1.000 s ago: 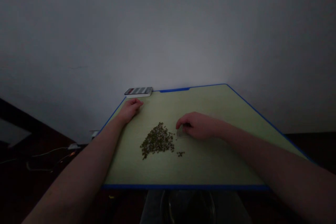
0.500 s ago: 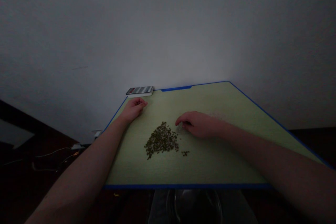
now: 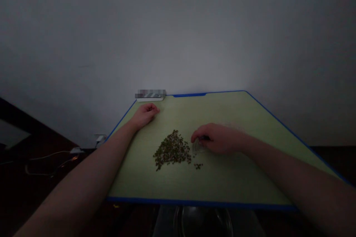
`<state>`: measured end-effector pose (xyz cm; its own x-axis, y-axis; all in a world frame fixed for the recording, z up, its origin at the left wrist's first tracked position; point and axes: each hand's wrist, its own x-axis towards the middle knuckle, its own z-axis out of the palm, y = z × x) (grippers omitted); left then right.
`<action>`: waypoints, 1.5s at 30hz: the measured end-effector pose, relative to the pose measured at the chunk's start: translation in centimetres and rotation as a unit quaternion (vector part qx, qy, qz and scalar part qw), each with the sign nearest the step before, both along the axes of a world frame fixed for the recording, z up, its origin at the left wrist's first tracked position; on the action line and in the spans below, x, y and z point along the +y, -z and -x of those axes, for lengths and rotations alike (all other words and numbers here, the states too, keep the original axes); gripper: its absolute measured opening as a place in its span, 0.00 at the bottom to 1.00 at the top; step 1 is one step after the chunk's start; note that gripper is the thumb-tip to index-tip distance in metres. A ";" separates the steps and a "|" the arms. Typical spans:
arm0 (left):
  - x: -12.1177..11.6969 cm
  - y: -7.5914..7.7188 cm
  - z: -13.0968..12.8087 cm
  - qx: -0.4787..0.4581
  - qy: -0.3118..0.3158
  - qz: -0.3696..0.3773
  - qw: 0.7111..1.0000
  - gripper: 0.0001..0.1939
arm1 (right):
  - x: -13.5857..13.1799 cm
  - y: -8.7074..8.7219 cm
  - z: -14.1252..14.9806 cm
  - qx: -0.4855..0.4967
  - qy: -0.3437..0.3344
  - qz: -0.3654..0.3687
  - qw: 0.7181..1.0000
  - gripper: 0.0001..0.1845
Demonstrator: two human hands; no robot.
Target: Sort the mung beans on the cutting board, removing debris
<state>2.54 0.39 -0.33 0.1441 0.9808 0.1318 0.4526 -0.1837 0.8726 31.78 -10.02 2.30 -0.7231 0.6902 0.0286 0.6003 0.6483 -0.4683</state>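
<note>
Right grip (image 3: 218,139) has eased away from the seed heap (image 3: 172,150) and now sits just to its right, curled down and closed on a small clear piece (image 3: 198,146), too dim to say what it is. Closest to the person, below the worktop's blue front edge and well beneath the grip, sits a glass bowl (image 3: 203,223). Just below the grip, a little cluster of seeds (image 3: 198,166) lies apart from the heap of small green-brown seeds. Left of the heap, the left grip (image 3: 144,115) rests loosely curled on the pale green worktop (image 3: 239,181), holding nothing that shows. Off to the left, a white cable (image 3: 50,159) trails across the dark floor. Beyond the left grip, at the far corner, a phone (image 3: 150,95) lies on a white box (image 3: 150,99), blurred, no writing readable.
</note>
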 end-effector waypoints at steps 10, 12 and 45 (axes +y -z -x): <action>-0.4 -0.7 -0.4 0.034 0.005 0.008 0.999 0.11 | 0.2 0.4 0.2 0.008 0.072 -0.033 0.997 0.16; -0.4 -0.7 -0.4 0.027 0.006 0.010 1.000 0.11 | 0.2 0.4 0.2 0.009 0.074 -0.040 0.996 0.17; 0.3 -0.1 0.0 0.040 0.025 -0.016 0.999 0.10 | 2.0 -0.4 -0.7 -0.121 0.277 -0.112 0.947 0.12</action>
